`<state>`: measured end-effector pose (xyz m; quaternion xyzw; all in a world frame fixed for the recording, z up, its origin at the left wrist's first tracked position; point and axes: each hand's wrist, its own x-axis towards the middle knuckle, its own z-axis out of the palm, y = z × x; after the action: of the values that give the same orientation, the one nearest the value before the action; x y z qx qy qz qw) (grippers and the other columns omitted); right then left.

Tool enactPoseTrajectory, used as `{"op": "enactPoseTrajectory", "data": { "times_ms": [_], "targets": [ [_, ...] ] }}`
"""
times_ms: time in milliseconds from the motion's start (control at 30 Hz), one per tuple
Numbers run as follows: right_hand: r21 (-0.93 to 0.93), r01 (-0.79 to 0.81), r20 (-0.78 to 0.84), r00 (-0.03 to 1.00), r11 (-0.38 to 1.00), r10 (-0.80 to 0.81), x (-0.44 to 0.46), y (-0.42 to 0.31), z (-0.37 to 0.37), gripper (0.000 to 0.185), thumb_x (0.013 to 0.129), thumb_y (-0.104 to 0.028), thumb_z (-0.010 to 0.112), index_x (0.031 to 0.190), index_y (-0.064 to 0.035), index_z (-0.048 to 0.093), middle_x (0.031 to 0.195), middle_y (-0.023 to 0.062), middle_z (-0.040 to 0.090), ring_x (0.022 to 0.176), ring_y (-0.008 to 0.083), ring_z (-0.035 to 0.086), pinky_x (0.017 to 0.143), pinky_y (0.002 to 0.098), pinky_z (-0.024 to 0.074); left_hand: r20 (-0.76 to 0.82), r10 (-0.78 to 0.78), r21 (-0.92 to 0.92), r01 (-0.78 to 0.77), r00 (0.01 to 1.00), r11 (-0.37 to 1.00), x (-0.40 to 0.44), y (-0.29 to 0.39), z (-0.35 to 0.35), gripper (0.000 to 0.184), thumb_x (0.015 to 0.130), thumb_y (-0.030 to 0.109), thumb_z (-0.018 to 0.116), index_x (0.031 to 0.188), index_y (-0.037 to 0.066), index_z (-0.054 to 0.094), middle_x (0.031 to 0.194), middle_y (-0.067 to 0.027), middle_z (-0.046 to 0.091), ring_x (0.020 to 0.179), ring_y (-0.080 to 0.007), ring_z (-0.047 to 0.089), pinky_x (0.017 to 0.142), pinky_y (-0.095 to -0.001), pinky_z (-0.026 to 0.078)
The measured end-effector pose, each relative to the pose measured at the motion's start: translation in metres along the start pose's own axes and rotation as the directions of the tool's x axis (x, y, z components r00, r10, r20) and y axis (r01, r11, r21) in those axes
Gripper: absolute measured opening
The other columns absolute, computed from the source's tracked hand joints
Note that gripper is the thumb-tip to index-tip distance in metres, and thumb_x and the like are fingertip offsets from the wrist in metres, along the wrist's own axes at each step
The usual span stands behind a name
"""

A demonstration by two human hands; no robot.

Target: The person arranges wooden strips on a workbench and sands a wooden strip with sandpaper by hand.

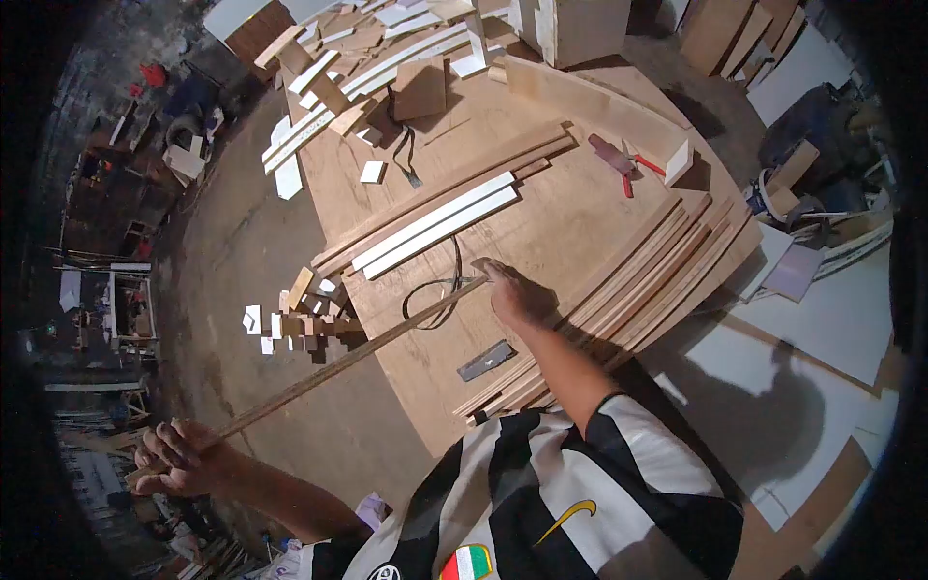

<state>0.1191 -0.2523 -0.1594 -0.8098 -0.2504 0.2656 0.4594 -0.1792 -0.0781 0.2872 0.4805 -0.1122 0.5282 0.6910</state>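
A long thin wooden strip (333,369) runs slantwise from the lower left up to the workbench. My left hand (184,458) is wrapped round its lower end, out beyond the bench edge. At the upper end, my right hand (512,290) grips the strip over the bench top, fingers closed on it. Just beyond my right hand lie two white strips (435,227) beside long brown strips (445,193). A black cord (414,302) loops under the held strip. Nearer my body, a dark grey flat piece (486,360) rests on the wooden bench top (387,338).
Several long wooden strips (638,280) lie along the bench's right side. Red-handled pliers (646,164) and a dark red tool (609,155) sit near a raised board (590,101). A stack of wood offcuts (309,314) stands left of the bench. White panels (822,329) lie on the right.
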Motion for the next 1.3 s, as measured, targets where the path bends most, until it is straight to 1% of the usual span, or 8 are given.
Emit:
{"op": "enactPoseTrajectory", "data": {
  "times_ms": [167,233,367,467,533,633,767,1300],
  "targets": [
    [0.24,0.18,-0.058,0.984,0.954,-0.171,-0.034,-0.056,0.008,0.046,0.092,0.001,0.036,0.133,-0.0022,0.055,0.133,0.0194,0.058,0.124,0.0318,0.056,0.106,0.0365,0.0427,-0.562,0.526,0.577,-0.153,0.638,0.802,-0.012,0.019,-0.031,0.055,0.091,0.062,0.054,0.079,0.009,0.055,0.06,-0.0041,0.043,0.045,-0.0158,0.041,0.05,-0.0297,0.037],
    [0.048,0.233,-0.071,0.971,0.971,-0.229,-0.041,-0.064,0.004,0.045,0.094,-0.001,0.036,0.134,-0.0049,0.056,0.131,0.0196,0.059,0.123,0.0326,0.056,0.104,0.0387,0.0443,-0.064,0.052,0.072,-0.047,0.997,0.996,-0.007,0.016,-0.019,0.055,0.091,0.063,0.054,0.078,0.009,0.055,0.061,-0.0043,0.045,0.047,-0.0161,0.043,0.051,-0.0303,0.037],
    [-0.224,0.139,-0.125,0.977,0.965,-0.17,-0.006,-0.001,0.013,0.04,0.098,-0.007,0.037,0.133,-0.0064,0.056,0.128,0.0215,0.06,0.115,0.0346,0.06,0.097,0.0399,0.0462,-0.305,0.136,0.404,-0.001,0.942,0.915,-0.009,0.007,0.022,0.054,0.091,0.061,0.055,0.077,0.009,0.055,0.061,-0.0043,0.046,0.047,-0.0158,0.044,0.051,-0.0302,0.038],
    [0.041,0.257,-0.22,0.945,0.966,-0.242,-0.034,-0.026,0.032,0.038,0.102,-0.012,0.037,0.134,-0.0086,0.056,0.129,0.0207,0.06,0.115,0.0332,0.061,0.097,0.0395,0.0466,-0.566,0.557,0.608,-0.148,0.608,0.78,-0.008,0.016,-0.022,0.055,0.091,0.062,0.055,0.077,0.009,0.055,0.06,-0.0038,0.045,0.047,-0.0155,0.043,0.051,-0.0304,0.037],
    [0.026,0.374,-0.241,0.902,0.927,-0.357,-0.045,-0.032,0.034,0.038,0.103,-0.015,0.036,0.136,-0.01,0.055,0.129,0.021,0.06,0.113,0.0338,0.062,0.096,0.0397,0.0471,-0.105,0.056,0.062,-0.05,0.993,0.997,-0.007,0.016,-0.016,0.054,0.091,0.061,0.055,0.077,0.009,0.056,0.06,-0.0036,0.045,0.048,-0.0151,0.044,0.05,-0.0303,0.036],
    [0.14,-0.229,0.065,0.973,0.963,0.221,-0.024,-0.051,-0.009,0.041,0.102,-0.014,0.032,0.137,-0.0113,0.054,0.126,0.0222,0.061,0.112,0.0367,0.062,0.096,0.0409,0.0482,-0.026,0.035,0.093,-0.033,0.999,0.995,-0.008,0.021,-0.023,0.052,0.09,0.059,0.058,0.078,0.008,0.057,0.06,-0.0032,0.045,0.048,-0.0147,0.044,0.05,-0.0298,0.036],
    [0.145,0.331,-0.199,0.933,0.932,-0.3,-0.004,-0.001,0.045,0.042,0.098,-0.01,0.035,0.134,-0.0123,0.057,0.122,0.0204,0.063,0.115,0.0344,0.061,0.101,0.0384,0.0462,-0.076,0.106,0.18,-0.091,0.991,0.979,-0.008,0.019,-0.023,0.049,0.09,0.057,0.06,0.08,0.009,0.057,0.059,-0.0024,0.045,0.048,-0.014,0.044,0.05,-0.0291,0.035],
    [-0.183,0.128,-0.025,0.991,0.975,-0.134,-0.03,-0.009,-0.012,0.049,0.093,0.003,0.031,0.127,-0.0147,0.061,0.131,0.0123,0.06,0.123,0.0241,0.056,0.103,0.0342,0.044,0.03,0.144,0.142,-0.147,0.989,0.979,-0.012,0.008,-0.005,0.029,0.103,0.03,0.04,0.08,0.014,0.047,0.056,0.0026,0.043,0.043,-0.0113,0.038,0.05,-0.0278,0.037]
  ]
}}
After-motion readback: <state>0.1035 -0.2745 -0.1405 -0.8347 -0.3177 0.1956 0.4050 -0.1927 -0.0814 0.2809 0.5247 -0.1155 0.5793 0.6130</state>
